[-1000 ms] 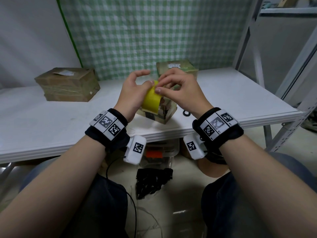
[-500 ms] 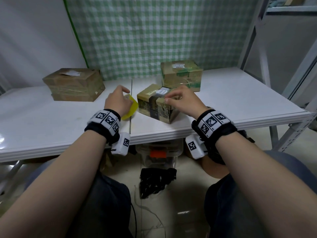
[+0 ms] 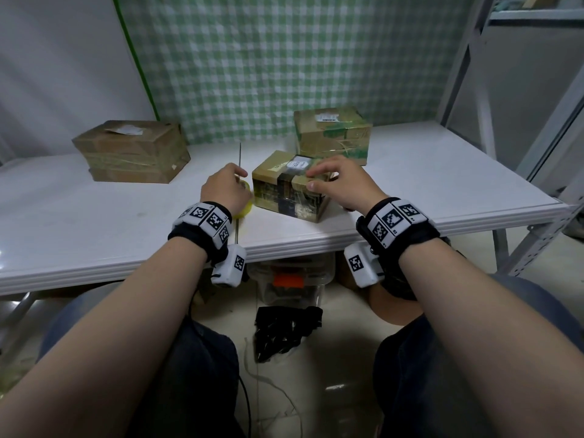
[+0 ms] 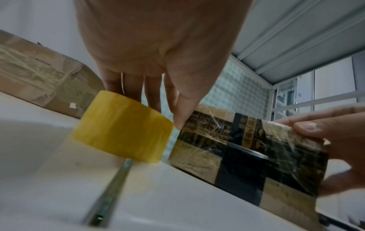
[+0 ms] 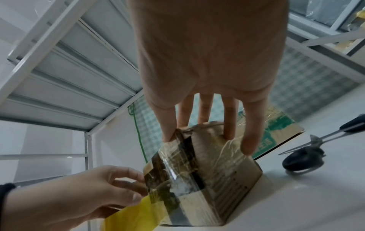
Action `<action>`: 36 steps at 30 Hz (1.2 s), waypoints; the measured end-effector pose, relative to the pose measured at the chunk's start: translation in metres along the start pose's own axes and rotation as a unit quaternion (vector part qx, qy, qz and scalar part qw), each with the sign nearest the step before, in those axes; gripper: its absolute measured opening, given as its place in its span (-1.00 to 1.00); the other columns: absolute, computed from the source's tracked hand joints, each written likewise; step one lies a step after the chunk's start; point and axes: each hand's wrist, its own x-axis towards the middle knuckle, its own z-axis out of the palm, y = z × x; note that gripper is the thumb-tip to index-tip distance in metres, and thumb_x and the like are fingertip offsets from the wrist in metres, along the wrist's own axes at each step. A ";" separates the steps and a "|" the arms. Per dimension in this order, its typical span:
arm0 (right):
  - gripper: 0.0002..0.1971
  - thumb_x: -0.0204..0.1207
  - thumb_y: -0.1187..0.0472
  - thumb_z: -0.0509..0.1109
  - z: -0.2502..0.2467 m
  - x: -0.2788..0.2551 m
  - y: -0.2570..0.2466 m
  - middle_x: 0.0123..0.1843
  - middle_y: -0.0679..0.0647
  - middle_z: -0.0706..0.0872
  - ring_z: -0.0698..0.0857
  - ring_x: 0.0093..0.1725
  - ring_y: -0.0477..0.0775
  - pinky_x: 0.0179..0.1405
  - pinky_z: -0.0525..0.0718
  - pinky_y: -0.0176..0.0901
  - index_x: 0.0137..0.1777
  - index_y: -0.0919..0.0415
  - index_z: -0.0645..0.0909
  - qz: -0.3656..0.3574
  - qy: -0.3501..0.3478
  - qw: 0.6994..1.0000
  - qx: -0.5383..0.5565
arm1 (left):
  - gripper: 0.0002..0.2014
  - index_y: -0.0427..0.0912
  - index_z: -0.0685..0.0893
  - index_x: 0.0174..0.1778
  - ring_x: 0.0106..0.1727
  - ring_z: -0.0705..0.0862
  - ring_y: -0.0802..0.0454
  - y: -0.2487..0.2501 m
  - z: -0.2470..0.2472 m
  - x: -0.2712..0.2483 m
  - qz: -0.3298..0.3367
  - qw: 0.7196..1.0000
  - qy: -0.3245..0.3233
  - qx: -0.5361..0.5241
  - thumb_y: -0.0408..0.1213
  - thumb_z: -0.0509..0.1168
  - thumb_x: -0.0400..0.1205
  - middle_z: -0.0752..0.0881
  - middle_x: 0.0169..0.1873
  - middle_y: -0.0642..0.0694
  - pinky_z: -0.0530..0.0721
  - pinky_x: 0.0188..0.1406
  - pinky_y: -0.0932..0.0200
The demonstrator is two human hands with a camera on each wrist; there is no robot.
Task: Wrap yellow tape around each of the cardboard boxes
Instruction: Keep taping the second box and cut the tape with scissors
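A small cardboard box (image 3: 284,188) with dark printed bands and clear film lies near the table's front edge. My right hand (image 3: 316,180) holds its right end, fingertips (image 5: 229,136) on top and thumb on the near edge. The yellow tape roll (image 4: 122,131) stands on the table just left of this box, and my left hand (image 3: 234,184) grips it from above, hiding most of it in the head view. A larger brown box (image 3: 132,151) sits far left. A box with green print (image 3: 331,134) stands behind the small one.
Black-handled scissors (image 5: 308,156) lie on the white table (image 3: 442,184) right of the small box, hidden by my right hand in the head view. A metal seam (image 4: 110,187) runs front to back under the roll. Shelf posts (image 3: 537,137) rise at the right.
A second ago both hands held the roll in the air above the small box. The left hand has lowered the roll to the table beside the box; the right hand has dropped onto the box.
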 end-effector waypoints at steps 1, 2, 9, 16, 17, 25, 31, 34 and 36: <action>-0.74 0.52 0.07 0.61 0.000 0.000 0.000 0.40 -0.11 0.57 0.61 0.29 -0.03 -0.02 0.58 -0.21 0.20 0.00 0.82 0.006 0.003 1.000 0.003 | -0.61 -0.01 0.63 0.37 0.32 0.67 -0.12 0.002 0.001 -0.001 0.005 1.000 0.002 -0.015 -0.25 0.43 0.60 0.72 0.32 -0.06 0.58 0.22 0.05; -0.75 0.53 0.06 0.61 0.000 0.000 -0.001 0.38 -0.14 0.56 0.63 0.26 -0.02 -0.18 0.62 -0.24 0.20 -0.02 0.81 0.013 0.003 1.000 0.005 | -0.56 -0.02 0.59 0.41 0.33 0.66 -0.10 0.005 0.002 -0.003 0.007 1.000 0.001 -0.031 -0.22 0.44 0.59 0.70 0.34 -0.04 0.59 0.27 0.03; -0.72 0.59 0.13 0.55 0.000 -0.004 -0.004 0.36 -0.15 0.60 0.59 -0.18 -0.21 -0.44 0.52 -0.48 0.29 -0.02 0.75 0.013 0.012 0.999 0.030 | -0.60 -0.12 0.52 0.39 -0.04 0.63 0.17 0.024 0.009 -0.013 0.040 0.982 0.011 -0.183 -0.37 0.40 0.64 0.67 0.07 0.05 0.47 -0.40 0.59; -0.83 0.65 0.03 0.46 -0.017 0.000 -0.013 0.10 -0.12 0.78 0.73 0.05 -0.14 0.02 0.70 -0.24 0.16 0.01 0.78 0.009 0.112 0.989 0.099 | -0.70 0.03 0.65 0.31 -0.04 0.67 0.33 0.036 -0.004 -0.018 0.082 0.952 0.073 -0.284 -0.12 0.44 0.67 0.70 -0.02 0.13 0.58 -0.24 0.53; -0.85 0.66 0.00 0.44 -0.019 0.000 -0.015 -0.02 -0.12 0.79 0.73 -0.09 -0.12 -0.09 0.73 -0.20 0.07 0.00 0.79 0.017 0.110 0.989 0.102 | -0.71 0.06 0.66 0.31 -0.02 0.68 0.31 0.037 -0.006 -0.019 0.089 0.950 0.077 -0.290 -0.09 0.43 0.67 0.70 -0.01 0.11 0.61 -0.19 0.48; -0.67 0.73 -0.05 0.33 -0.013 0.001 -0.016 -0.27 0.11 0.76 0.63 -0.45 -0.01 -0.48 0.59 -0.18 -0.04 0.16 0.80 0.021 0.028 0.999 0.010 | -0.67 0.03 0.71 0.34 0.28 0.60 0.12 0.036 0.000 -0.019 0.097 0.965 0.007 -0.244 -0.08 0.45 0.66 0.65 0.32 -0.03 0.54 0.30 0.20; -0.51 0.80 -0.12 0.15 -0.027 0.035 -0.034 -0.20 0.18 0.72 0.63 -0.29 0.09 -0.33 0.49 -0.12 0.09 0.27 0.74 -0.017 -0.014 0.988 -0.150 | -0.68 0.01 0.70 0.33 0.30 0.64 0.04 0.038 0.007 -0.010 0.074 0.967 -0.031 -0.243 -0.02 0.40 0.68 0.68 0.31 -0.02 0.56 0.26 0.16; -0.49 0.81 -0.13 0.09 -0.025 0.066 -0.040 -0.22 0.15 0.65 0.63 -0.23 0.14 -0.29 0.48 -0.09 -0.04 0.27 0.66 -0.036 -0.045 0.966 -0.251 | -0.65 -0.01 0.67 0.38 0.28 0.61 0.08 0.041 0.009 -0.003 0.070 0.973 -0.051 -0.212 0.01 0.37 0.71 0.67 0.33 0.01 0.48 0.18 0.22; -0.45 0.82 -0.15 0.03 -0.018 0.083 -0.036 -0.16 0.18 0.69 0.66 -0.18 0.16 -0.21 0.54 -0.05 -0.05 0.27 0.65 -0.033 -0.073 0.955 -0.286 | -0.64 -0.02 0.68 0.38 0.25 0.60 0.11 0.042 0.011 0.002 0.064 0.973 -0.060 -0.212 0.01 0.37 0.70 0.67 0.29 0.04 0.47 0.17 0.23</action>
